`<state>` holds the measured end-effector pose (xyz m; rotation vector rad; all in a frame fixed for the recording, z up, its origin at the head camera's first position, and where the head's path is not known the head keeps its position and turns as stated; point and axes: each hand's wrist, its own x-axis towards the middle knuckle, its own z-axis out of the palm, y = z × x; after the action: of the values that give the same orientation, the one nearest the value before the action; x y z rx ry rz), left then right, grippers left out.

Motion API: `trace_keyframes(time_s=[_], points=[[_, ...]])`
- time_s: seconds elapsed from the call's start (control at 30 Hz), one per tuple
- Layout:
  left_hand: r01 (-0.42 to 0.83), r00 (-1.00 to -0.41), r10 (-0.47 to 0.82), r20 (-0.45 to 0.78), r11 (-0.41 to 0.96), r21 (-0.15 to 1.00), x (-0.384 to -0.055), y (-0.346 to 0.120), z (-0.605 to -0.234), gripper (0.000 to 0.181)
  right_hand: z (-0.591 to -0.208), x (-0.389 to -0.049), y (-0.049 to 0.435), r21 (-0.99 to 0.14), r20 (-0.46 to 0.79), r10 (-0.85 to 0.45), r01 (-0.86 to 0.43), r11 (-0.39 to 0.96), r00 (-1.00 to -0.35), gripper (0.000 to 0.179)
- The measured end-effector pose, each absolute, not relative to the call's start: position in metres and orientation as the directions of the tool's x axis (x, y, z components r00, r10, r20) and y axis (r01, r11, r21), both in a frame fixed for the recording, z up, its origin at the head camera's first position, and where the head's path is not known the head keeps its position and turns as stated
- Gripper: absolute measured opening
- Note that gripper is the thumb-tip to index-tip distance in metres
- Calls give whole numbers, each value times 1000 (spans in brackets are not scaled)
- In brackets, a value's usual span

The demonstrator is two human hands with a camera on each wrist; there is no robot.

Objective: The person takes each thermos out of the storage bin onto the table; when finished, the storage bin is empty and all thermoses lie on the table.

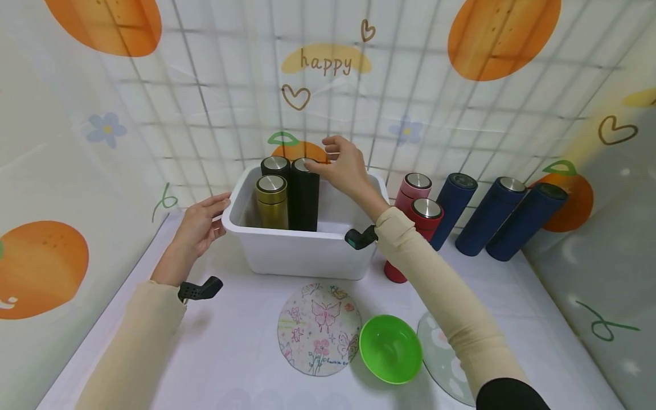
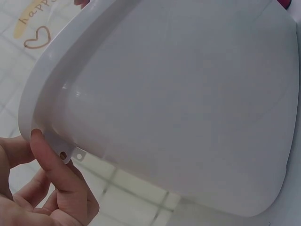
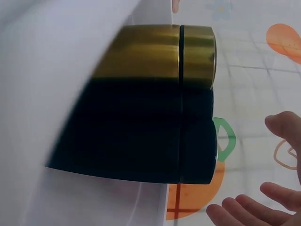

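Note:
A white plastic bin (image 1: 307, 250) stands on the table, holding a gold thermos bottle (image 1: 273, 208) and two black thermos bottles, the front one (image 1: 304, 199) beside the gold. My left hand (image 1: 197, 228) is at the bin's left end; in the left wrist view its thumb and index finger (image 2: 54, 160) grip the rim corner. Above the bin, my right hand (image 1: 345, 168) has its fingers spread and holds nothing. Its thumb overlaps the front black bottle's lid in the head view, while the right wrist view shows the fingers (image 3: 249, 214) apart from the bottles.
Right of the bin stand a pink bottle (image 1: 412, 191), a red bottle (image 1: 426, 216) and several dark blue bottles (image 1: 492, 216). In front lie a round drawn-on mat (image 1: 315, 319), a green bowl (image 1: 390, 348) and a pale flowered disc (image 1: 441, 364) partly under my right sleeve. A wire grid stands behind.

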<state>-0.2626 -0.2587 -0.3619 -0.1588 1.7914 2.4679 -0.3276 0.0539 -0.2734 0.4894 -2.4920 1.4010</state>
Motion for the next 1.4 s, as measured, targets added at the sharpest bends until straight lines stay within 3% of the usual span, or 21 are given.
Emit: trace_keyframes(time_s=[0.47, 1.07, 1.4], points=[[-123, -992, 9, -126, -315, 941, -263, -258, -362, 24, -274, -338, 50, -766, 341, -180, -384, 515, -923, 67], [-115, -993, 14, -117, -326, 938, -264, -257, -361, 26, -284, -349, 45, -796, 128, -357, -310, 519, -925, 87], [-128, -991, 11, -131, -329, 936, -264, -258, -363, 24, -295, -356, 42, -829, 139, -363, -309, 467, -921, 68]])
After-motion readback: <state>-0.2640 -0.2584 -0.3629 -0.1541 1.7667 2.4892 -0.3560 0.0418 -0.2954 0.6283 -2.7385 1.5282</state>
